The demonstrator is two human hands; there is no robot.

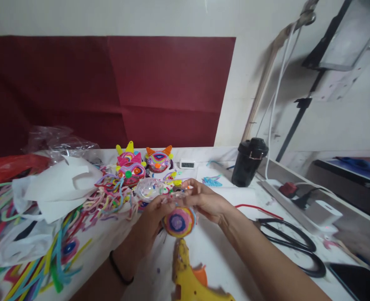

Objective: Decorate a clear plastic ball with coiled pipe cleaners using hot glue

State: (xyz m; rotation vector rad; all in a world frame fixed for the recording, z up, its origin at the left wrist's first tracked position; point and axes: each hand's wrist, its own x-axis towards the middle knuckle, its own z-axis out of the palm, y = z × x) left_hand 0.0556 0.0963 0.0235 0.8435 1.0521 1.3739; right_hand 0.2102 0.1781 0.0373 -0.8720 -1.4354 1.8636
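Both hands meet near the middle of the table, above a round disc (178,221) with coloured rings and a purple centre. My left hand (152,221) has its fingers closed at the disc's upper left edge. From the right, my right hand (202,198) pinches near the disc's top, fingers bent; a small clear piece seems to lie between the fingertips, too blurred to name. Just below the disc is the nozzle of a yellow glue gun (188,276) with an orange trigger. A clear plastic dome (149,189) sits behind my left hand.
Coloured pipe cleaners (56,251) and white paper (62,188) cover the left. Decorated masks (159,161) stand at the back beside a small display (187,164). On the right are a black cup (249,161), scissors (290,242), a power strip (298,205) and a phone (357,282).
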